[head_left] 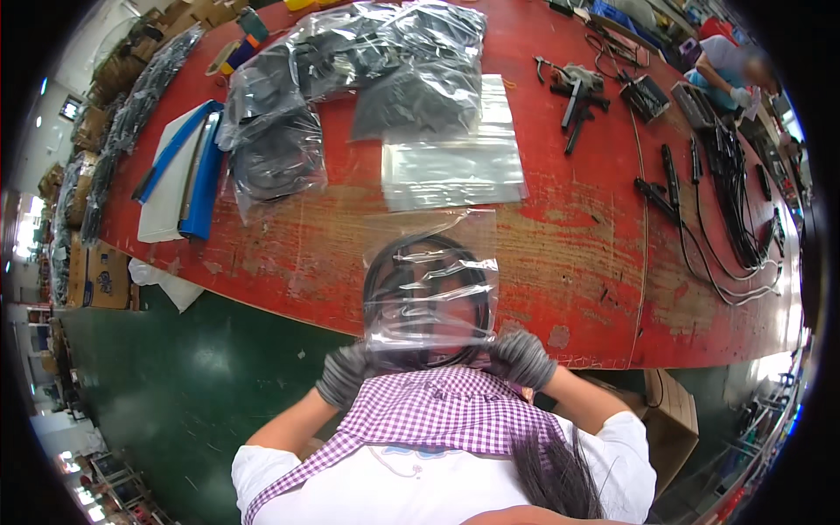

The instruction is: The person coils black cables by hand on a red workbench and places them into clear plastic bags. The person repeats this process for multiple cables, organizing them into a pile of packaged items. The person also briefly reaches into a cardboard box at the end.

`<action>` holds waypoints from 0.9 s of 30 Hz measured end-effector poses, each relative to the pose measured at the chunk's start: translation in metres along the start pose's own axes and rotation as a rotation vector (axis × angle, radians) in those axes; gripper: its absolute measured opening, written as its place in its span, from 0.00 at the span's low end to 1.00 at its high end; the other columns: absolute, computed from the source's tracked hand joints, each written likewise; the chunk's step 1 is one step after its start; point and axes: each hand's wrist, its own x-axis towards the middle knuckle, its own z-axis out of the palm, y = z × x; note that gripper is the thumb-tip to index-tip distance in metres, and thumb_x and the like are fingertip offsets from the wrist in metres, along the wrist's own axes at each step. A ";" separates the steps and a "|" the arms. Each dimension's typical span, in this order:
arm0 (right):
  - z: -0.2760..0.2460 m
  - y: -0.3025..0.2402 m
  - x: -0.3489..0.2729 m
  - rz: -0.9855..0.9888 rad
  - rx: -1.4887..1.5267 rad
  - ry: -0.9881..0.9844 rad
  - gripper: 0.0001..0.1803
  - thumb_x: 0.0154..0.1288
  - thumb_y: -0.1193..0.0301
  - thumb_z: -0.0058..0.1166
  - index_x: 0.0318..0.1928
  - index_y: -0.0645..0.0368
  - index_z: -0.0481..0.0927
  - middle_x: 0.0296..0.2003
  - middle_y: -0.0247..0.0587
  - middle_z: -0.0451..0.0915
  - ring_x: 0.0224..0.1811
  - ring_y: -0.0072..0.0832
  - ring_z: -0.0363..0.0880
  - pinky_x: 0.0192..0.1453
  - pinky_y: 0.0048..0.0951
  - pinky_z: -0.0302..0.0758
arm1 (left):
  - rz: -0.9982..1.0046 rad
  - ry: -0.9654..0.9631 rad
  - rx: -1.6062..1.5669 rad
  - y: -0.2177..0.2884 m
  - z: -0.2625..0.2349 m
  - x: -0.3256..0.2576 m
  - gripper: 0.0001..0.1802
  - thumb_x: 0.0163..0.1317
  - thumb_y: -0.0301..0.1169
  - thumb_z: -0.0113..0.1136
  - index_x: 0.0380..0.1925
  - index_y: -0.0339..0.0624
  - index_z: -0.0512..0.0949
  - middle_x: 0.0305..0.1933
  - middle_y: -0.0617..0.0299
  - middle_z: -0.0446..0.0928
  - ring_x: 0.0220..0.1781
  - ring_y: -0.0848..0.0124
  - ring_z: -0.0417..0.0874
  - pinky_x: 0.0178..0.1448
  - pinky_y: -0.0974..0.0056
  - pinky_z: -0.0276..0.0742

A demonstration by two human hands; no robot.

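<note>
A clear plastic bag (429, 315) lies at the table's near edge with a coiled black cable (373, 284) inside it. Its near end is between my two hands, both in grey knitted gloves. My left hand (344, 374) is closed on the bag's near left corner, and my right hand (523, 357) grips the near right corner. The fingertips are partly hidden by the plastic and the cable. Just beyond the bag, a stack of flat clear bags (451, 175) rests on the table. Bagged black coils (394, 39) are heaped behind that stack, with another bagged coil (280, 157) to its left.
The worn red table (560, 254) fills the middle. A white and blue device with a lever arm (201, 175) stands left. Black tools (577, 96), a dark box (645, 96) and black cables (731, 192) lie right. A co-worker (719, 63) is at the far right.
</note>
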 end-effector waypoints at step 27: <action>-0.147 0.154 0.127 0.156 -0.056 0.877 0.11 0.53 0.66 0.48 0.37 0.48 0.78 0.22 0.46 0.77 0.25 0.42 0.77 0.29 0.41 0.71 | 0.079 0.711 0.240 -0.031 -0.185 0.231 0.14 0.58 0.33 0.51 0.43 0.40 0.74 0.41 0.50 0.77 0.45 0.54 0.77 0.48 0.58 0.72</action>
